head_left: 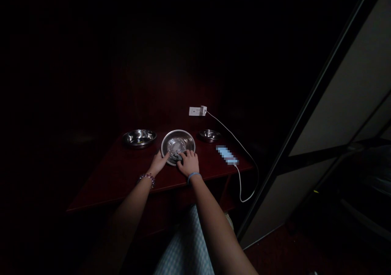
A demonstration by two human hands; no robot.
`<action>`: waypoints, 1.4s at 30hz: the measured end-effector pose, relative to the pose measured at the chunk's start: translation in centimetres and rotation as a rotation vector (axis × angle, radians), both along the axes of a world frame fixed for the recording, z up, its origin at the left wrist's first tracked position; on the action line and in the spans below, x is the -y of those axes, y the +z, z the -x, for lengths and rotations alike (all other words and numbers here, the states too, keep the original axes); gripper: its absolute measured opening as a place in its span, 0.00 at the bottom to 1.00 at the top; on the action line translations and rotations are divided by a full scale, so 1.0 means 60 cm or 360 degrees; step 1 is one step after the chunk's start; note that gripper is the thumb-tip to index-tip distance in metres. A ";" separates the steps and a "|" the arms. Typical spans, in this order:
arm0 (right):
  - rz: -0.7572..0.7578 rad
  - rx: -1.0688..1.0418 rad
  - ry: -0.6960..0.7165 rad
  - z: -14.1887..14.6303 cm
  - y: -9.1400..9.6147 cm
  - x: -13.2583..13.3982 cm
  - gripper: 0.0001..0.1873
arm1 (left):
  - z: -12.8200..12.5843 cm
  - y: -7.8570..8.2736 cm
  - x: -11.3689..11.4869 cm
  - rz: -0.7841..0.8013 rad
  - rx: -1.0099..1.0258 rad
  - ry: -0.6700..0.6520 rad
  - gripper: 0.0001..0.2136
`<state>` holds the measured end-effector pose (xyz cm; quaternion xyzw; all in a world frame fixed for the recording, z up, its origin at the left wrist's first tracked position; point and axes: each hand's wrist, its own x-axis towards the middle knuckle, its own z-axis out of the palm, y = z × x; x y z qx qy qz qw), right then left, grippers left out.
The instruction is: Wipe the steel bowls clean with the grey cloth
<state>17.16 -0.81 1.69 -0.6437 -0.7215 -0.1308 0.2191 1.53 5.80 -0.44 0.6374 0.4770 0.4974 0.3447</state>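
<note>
A shiny metal bowl (179, 136) is on the dark red table, tilted so that its inside faces me. My left hand (158, 163) grips its left rim, thumb on the inner side. Inside the bowl, near its lower wall, my right hand (189, 163) has its fingers bent over a small grey cloth (175, 156). The cloth is partly hidden by those fingers. To the left stands a wide metal bowl (139, 137), and a smaller metal bowl (209, 135) stands to the right, both apart from my hands.
A lit phone (227, 154) lies on the right of the table (113, 181). Its white cable (240, 181) loops past the table's edge up to a charger (203, 110) in the wall socket (194, 111). A pale panel (339, 104) with a dark frame rises at right.
</note>
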 end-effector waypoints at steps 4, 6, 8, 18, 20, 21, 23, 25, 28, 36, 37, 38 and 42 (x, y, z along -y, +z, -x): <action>0.0027 -0.0026 0.0058 -0.002 0.001 0.002 0.20 | -0.001 0.001 0.003 -0.0014 0.0053 -0.0032 0.21; 0.0022 -0.0048 0.0100 -0.002 0.003 0.004 0.20 | -0.001 0.004 0.005 0.0002 0.0064 -0.0043 0.22; 0.0038 -0.0068 0.0148 -0.002 0.004 0.006 0.21 | -0.001 0.007 0.009 0.0021 0.0060 -0.0067 0.24; 0.0089 -0.0006 0.0274 -0.005 0.008 0.011 0.29 | -0.003 0.009 0.018 -0.0008 0.0094 -0.0184 0.24; 0.0085 -0.0018 0.0279 -0.005 0.007 0.011 0.28 | -0.002 0.007 0.015 -0.0034 0.0067 -0.0179 0.26; 0.0085 -0.0031 0.0280 -0.005 0.007 0.010 0.27 | -0.001 0.006 0.013 -0.0058 0.0060 -0.0179 0.27; 0.0089 -0.0071 0.0280 -0.005 0.006 0.010 0.25 | 0.000 0.004 0.011 -0.0108 0.0061 -0.0179 0.29; 0.0102 -0.0122 0.0280 -0.004 0.006 0.010 0.23 | 0.000 0.002 0.009 -0.0133 0.0067 -0.0166 0.31; 0.0123 -0.0173 0.0272 -0.003 0.006 0.010 0.20 | 0.001 -0.001 0.005 -0.0141 0.0060 -0.0149 0.32; 0.0059 -0.0094 0.0229 -0.002 0.005 0.006 0.17 | 0.000 -0.008 -0.003 -0.0035 0.0045 -0.0079 0.24; 0.0057 -0.0076 0.0209 -0.002 0.005 0.005 0.16 | 0.000 -0.007 -0.004 -0.0016 0.0055 -0.0072 0.23; 0.0055 -0.0059 0.0185 -0.002 0.005 0.004 0.16 | -0.001 -0.007 -0.004 0.0000 0.0075 -0.0067 0.23; 0.0014 0.0001 0.0065 0.000 0.005 0.004 0.14 | -0.005 -0.004 -0.006 0.0024 0.0270 -0.0090 0.21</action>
